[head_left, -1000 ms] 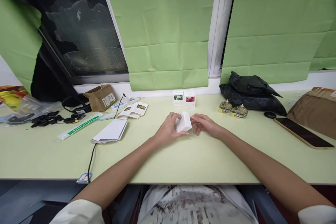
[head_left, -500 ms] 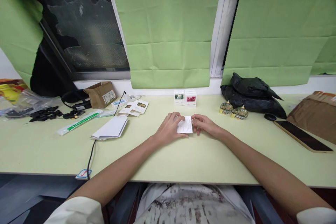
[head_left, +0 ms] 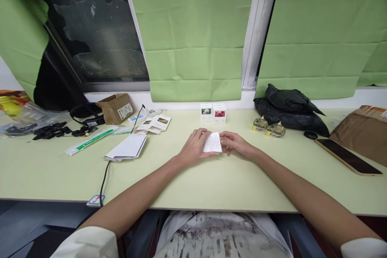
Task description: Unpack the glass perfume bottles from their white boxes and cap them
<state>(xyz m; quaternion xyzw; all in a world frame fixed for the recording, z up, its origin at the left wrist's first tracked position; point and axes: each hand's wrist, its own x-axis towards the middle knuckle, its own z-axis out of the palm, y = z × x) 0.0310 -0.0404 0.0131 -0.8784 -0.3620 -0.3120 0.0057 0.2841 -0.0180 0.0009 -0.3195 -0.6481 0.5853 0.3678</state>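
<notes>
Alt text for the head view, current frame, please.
A person's left hand holds a small white box with printed text, the right hand at its right edge, over a pale green table. Beyond stand small white boxes with flower pictures; folded white paper lies left, a black-screened, gold-edged phone right.

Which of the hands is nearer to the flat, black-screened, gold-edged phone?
Right. The right hand is left of the phone; the left hand is farther left, holding a small white printed box.
</notes>
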